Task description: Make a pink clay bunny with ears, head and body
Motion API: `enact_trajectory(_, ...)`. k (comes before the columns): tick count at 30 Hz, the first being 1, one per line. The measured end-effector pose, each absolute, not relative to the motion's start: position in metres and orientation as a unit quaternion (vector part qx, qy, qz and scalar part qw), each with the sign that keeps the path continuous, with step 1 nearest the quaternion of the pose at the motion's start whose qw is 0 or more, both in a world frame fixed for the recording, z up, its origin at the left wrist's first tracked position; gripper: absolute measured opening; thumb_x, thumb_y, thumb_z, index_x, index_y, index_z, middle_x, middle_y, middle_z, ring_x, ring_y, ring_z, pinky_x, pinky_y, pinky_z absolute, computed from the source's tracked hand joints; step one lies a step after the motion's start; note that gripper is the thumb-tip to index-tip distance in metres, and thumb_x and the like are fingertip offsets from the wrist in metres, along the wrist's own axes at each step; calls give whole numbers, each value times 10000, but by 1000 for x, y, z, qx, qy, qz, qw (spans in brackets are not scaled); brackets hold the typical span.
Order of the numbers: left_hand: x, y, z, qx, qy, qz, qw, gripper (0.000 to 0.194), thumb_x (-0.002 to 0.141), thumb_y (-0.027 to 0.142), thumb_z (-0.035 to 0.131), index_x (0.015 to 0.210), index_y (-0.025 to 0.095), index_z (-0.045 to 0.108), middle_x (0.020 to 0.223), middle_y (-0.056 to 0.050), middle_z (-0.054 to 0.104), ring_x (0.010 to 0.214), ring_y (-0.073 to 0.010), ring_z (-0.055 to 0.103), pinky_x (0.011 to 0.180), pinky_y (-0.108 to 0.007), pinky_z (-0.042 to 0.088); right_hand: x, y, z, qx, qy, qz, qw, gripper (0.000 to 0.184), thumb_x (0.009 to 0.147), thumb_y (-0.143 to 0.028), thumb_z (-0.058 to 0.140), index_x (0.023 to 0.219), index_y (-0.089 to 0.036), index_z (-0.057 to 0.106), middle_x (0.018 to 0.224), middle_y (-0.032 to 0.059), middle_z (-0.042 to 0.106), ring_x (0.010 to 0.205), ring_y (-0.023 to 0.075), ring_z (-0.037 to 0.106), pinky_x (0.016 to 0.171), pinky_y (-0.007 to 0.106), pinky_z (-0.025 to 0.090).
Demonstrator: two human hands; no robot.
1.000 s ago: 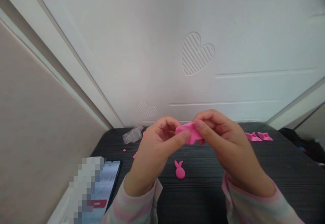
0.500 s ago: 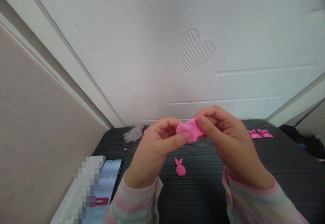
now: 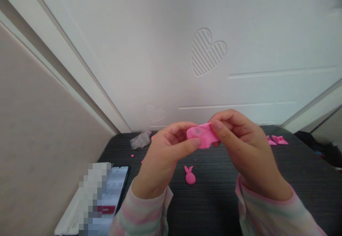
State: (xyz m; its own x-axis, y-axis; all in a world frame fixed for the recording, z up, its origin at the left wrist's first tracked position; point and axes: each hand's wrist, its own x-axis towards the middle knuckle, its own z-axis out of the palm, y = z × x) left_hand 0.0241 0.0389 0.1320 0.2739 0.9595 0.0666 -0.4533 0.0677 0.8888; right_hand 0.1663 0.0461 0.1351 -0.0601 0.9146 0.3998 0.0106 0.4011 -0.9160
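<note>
While the left hand (image 3: 161,155) and right hand (image 3: 249,152) pinched pink clay (image 3: 205,134) between them, gentle, even pressure seemed best.

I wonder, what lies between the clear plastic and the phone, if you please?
In the head view, a small pink bit lies between the plastic and phone.

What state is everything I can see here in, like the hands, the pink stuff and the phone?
Left hand: pinching the pink clay.
Right hand: pinching its other side.
Pink clay: flattened, uneven-edged, held off the table.
Pink rabbit-head figure: lying on the table, untouched.
Clear plastic wrapper: crumpled.
Smartphone: screen lit, partly masked.
Pink pieces at right: on the table, partly hidden.
</note>
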Motion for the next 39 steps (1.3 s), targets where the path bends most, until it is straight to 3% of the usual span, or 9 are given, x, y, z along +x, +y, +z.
enact_trajectory(9, 28, 38, 133, 415, 290, 524, 685, 98, 644, 140, 660, 730, 187, 649, 724, 29, 662, 721, -85, 581, 745, -222, 423, 165, 45, 134, -378, -592, 386, 598, 60, 783, -262, 546, 737, -226, 560, 571, -50, 558, 489, 62, 512, 418, 164, 405)
enact_trajectory(29, 29, 35, 136, 395, 257, 533, 702, 98, 648, 109, 651, 707, 187, 641, 705, 46, 644, 695, -60, 572, 702, -180, 420, 165, 41, 136, -363, -563, 431, 604, 44, 776, -279, 551, 743, -254, 565, 576, -47, 542, 495, 77, 494, 436, 192, 417)
enact_trajectory(39, 29, 35, 132, 428, 289, 558, 649, 80, 671, 128, 648, 729, 178, 627, 697, 54, 644, 669, -37, 580, 677, -148, 447, 165, 42, 135, -337, -558, 446, 614, 36, 769, -250, 567, 736, -242, 578, 587, -66, 556, 496, 31, 494, 431, 114, 404)
